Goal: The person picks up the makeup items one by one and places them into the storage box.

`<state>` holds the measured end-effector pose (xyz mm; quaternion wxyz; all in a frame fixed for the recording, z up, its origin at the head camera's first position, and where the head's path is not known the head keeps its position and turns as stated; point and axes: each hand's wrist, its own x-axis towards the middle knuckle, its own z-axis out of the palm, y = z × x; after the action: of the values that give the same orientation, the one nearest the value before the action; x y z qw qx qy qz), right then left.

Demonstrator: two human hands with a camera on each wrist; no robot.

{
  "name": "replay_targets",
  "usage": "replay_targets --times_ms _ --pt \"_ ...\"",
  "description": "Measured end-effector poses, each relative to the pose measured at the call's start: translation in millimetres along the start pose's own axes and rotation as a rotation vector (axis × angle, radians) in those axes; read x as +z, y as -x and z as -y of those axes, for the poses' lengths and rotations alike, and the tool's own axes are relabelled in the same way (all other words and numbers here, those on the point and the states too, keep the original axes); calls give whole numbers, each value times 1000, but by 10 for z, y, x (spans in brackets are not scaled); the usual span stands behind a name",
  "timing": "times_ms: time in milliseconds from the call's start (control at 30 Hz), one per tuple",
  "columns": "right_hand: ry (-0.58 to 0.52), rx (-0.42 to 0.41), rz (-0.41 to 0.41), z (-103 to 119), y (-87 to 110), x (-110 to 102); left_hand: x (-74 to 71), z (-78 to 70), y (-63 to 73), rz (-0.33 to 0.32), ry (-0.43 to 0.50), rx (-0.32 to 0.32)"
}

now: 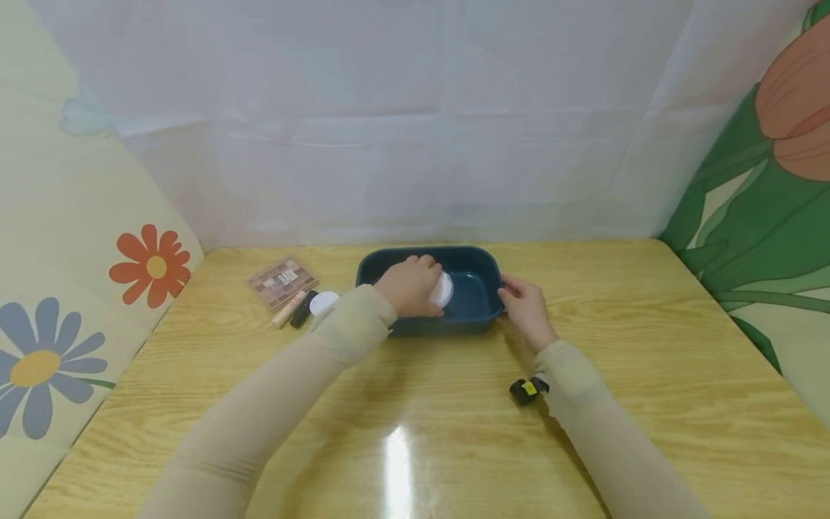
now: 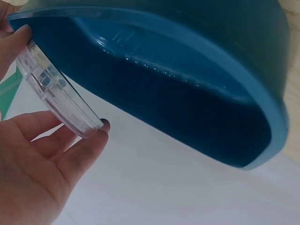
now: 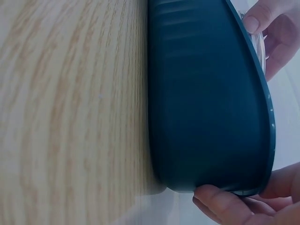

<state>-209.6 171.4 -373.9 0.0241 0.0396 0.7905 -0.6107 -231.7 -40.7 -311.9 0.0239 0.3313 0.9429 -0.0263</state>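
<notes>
A dark blue plastic basin stands on the table near its back edge. My left hand is over the basin's opening and holds a round, clear-sided compact between thumb and fingers. In the left wrist view the compact is tilted on edge beside the basin's rim, the fingertips along its lower side. At the basin's right end, my right hand grips the rim. The right wrist view has its thumb and fingers on either side of the basin wall.
Left of the basin lie an eyeshadow palette, a pale tube, a black tube and a white round item, partly covered by the left sleeve. A white cloth hangs behind the table. A small black device is at the right wrist.
</notes>
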Motion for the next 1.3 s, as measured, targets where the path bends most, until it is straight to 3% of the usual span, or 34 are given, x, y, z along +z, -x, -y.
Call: replay_targets --times_ms 267,967,1300 --pt "8 -6 -14 -6 -11 20 5 -14 -47 -4 0 32" --pt "12 -18 -26 1 -8 27 -9 -98 -162 27 -19 44" --pt "2 -7 -31 7 -9 31 39 -94 -292 68 -40 53"
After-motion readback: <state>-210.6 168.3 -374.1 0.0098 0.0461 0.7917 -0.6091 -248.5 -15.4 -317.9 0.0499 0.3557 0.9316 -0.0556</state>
